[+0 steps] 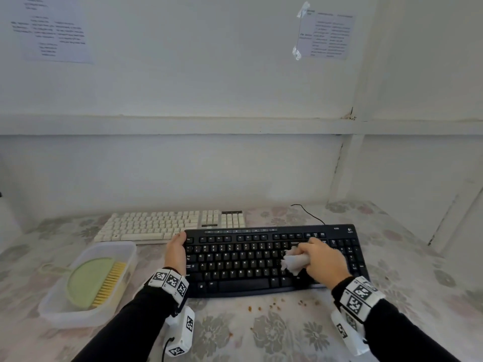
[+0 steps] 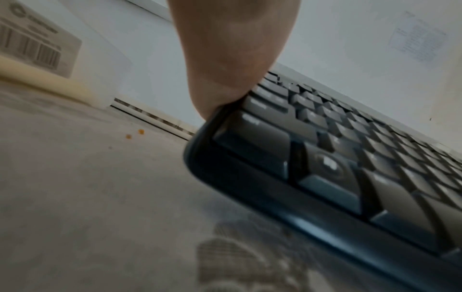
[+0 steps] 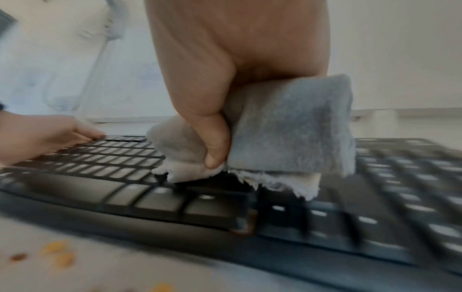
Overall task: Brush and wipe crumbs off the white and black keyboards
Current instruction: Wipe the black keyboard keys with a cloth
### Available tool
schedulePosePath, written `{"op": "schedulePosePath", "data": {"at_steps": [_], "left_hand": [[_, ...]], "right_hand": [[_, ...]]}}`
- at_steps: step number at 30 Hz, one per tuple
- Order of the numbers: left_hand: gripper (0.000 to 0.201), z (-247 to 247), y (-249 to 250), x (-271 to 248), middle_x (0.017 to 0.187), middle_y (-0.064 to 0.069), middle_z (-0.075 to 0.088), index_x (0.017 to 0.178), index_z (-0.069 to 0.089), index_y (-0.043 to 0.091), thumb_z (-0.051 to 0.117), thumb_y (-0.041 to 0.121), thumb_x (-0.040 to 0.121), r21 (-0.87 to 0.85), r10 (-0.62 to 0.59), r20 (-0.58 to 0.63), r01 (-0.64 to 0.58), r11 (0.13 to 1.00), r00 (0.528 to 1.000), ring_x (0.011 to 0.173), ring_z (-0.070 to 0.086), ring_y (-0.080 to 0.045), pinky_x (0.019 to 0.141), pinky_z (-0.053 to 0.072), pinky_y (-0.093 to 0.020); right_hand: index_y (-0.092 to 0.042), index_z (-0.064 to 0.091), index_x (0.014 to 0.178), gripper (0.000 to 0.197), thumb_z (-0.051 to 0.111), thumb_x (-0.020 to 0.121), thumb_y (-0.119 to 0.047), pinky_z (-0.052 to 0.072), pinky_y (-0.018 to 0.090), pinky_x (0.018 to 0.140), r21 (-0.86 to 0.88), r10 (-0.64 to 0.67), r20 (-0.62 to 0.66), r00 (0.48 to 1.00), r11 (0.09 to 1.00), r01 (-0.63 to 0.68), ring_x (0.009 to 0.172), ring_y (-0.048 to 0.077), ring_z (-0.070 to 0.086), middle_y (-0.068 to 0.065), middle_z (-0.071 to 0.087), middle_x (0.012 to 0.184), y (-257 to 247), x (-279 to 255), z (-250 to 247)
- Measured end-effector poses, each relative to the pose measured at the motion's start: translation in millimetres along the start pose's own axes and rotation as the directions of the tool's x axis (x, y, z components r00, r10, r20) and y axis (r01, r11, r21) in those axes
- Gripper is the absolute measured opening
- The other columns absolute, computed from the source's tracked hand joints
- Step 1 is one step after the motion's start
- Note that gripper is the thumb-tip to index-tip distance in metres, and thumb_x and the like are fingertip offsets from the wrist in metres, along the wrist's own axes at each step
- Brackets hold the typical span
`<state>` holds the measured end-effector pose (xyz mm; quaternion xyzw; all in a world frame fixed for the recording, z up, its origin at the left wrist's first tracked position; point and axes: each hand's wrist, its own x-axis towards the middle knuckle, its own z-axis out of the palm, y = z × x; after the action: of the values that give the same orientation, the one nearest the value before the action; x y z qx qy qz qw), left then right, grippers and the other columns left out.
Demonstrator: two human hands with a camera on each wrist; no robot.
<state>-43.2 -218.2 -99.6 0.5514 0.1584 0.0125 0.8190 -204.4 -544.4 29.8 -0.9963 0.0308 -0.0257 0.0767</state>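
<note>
The black keyboard lies in front of me on the flowered tablecloth, with the white keyboard behind it to the left. My right hand grips a bunched white cloth and presses it on the keys right of centre; in the right wrist view the cloth touches the black keyboard. My left hand holds the keyboard's left edge, and the left wrist view shows that hand against the black keyboard. Orange-brown crumbs lie on the cloth before the keyboard.
A clear plastic tub at the left holds a green brush with yellow bristles. A black cable runs behind the black keyboard. The wall stands close behind the white keyboard. More crumbs sit near the front edge.
</note>
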Motion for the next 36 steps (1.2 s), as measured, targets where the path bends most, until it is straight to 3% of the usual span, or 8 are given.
{"op": "schedulePosePath", "data": {"at_steps": [7, 12, 18, 22, 24, 26, 32, 36], "left_hand": [[0.095, 1, 1, -2, 0.140, -0.007, 0.050, 0.135, 0.047, 0.013, 0.060, 0.061, 0.054, 0.029, 0.014, -0.025, -0.014, 0.999, 1.000, 0.130, 0.045, -0.030, 0.108, 0.033, -0.053], [0.095, 2, 1, -2, 0.137, -0.007, 0.054, 0.133, 0.050, 0.012, 0.063, 0.062, 0.053, 0.053, 0.028, -0.040, -0.026, 0.998, 0.999, 0.127, 0.049, -0.029, 0.107, 0.035, -0.052], [0.090, 7, 14, -21, 0.134, -0.009, 0.056, 0.131, 0.052, 0.011, 0.063, 0.060, 0.056, 0.043, 0.029, -0.013, -0.029, 0.999, 0.999, 0.124, 0.051, -0.030, 0.105, 0.037, -0.053], [0.087, 8, 15, -27, 0.134, -0.011, 0.056, 0.127, 0.055, 0.010, 0.064, 0.060, 0.056, 0.039, 0.028, -0.030, -0.026, 0.999, 0.999, 0.123, 0.052, -0.031, 0.105, 0.037, -0.054], [0.058, 14, 26, -44, 0.123, -0.015, 0.062, 0.111, 0.064, 0.008, 0.063, 0.051, 0.072, 0.047, 0.042, -0.031, -0.041, 0.998, 0.999, 0.114, 0.057, -0.034, 0.101, 0.041, -0.055], [0.025, 22, 40, -66, 0.107, -0.021, 0.066, 0.091, 0.067, 0.010, 0.053, 0.031, 0.092, 0.066, 0.072, -0.016, -0.070, 0.995, 0.997, 0.103, 0.061, -0.037, 0.097, 0.044, -0.057], [0.025, 28, 48, -80, 0.092, -0.013, 0.065, 0.082, 0.062, 0.014, 0.045, 0.020, 0.099, 0.113, 0.097, -0.030, -0.093, 0.989, 0.995, 0.095, 0.060, -0.030, 0.094, 0.047, -0.048], [0.029, 29, 45, -77, 0.121, -0.012, 0.062, 0.116, 0.061, 0.005, 0.046, 0.023, 0.099, 0.134, 0.110, -0.074, -0.099, 0.986, 0.991, 0.115, 0.056, -0.029, 0.105, 0.040, -0.047]], "right_hand": [[-0.044, 0.053, 0.105, 0.043, 0.051, 0.083, -0.007, 0.051, 0.033, 0.077, 0.028, 0.321, -0.082, 0.943, 0.947, -0.320, 0.095, 0.021, 0.060, -0.004, 0.056, 0.110, 84, -11, -4], [-0.018, 0.056, 0.110, 0.031, 0.049, 0.081, -0.009, 0.051, 0.035, 0.075, 0.129, 0.466, -0.120, 0.876, 0.883, -0.452, 0.085, 0.027, 0.060, 0.006, 0.060, 0.095, 97, -8, -15], [-0.026, 0.050, 0.127, 0.041, 0.051, 0.087, -0.017, 0.047, 0.024, 0.082, 0.138, 0.032, -0.151, 0.988, 0.990, -0.011, 0.094, 0.014, 0.054, 0.000, 0.057, 0.119, -4, 4, -23], [-0.029, 0.050, 0.126, 0.040, 0.049, 0.087, -0.022, 0.046, 0.036, 0.090, 0.167, -0.293, -0.014, 0.956, 0.942, 0.291, 0.110, 0.020, 0.053, -0.001, 0.053, 0.119, -95, 6, 0], [-0.029, 0.049, 0.127, 0.039, 0.048, 0.089, -0.023, 0.047, 0.038, 0.087, 0.151, -0.388, 0.055, 0.920, 0.914, 0.376, 0.109, 0.024, 0.053, 0.000, 0.052, 0.118, -131, 6, 14], [-0.028, 0.048, 0.128, 0.039, 0.048, 0.089, -0.023, 0.047, 0.040, 0.086, 0.106, -0.437, 0.094, 0.894, 0.898, 0.428, 0.108, 0.028, 0.054, 0.003, 0.051, 0.119, -156, 6, 24], [-0.033, 0.044, 0.131, 0.043, 0.050, 0.091, -0.018, 0.041, 0.035, 0.070, 0.009, -0.428, 0.116, 0.896, 0.903, 0.430, 0.103, 0.031, 0.057, 0.005, 0.047, 0.120, -165, 8, 39], [-0.033, 0.048, 0.125, 0.041, 0.052, 0.089, -0.014, 0.035, 0.028, 0.060, -0.017, -0.380, 0.119, 0.917, 0.923, 0.385, 0.099, 0.029, 0.058, 0.003, 0.047, 0.116, -137, 6, 35]]}}
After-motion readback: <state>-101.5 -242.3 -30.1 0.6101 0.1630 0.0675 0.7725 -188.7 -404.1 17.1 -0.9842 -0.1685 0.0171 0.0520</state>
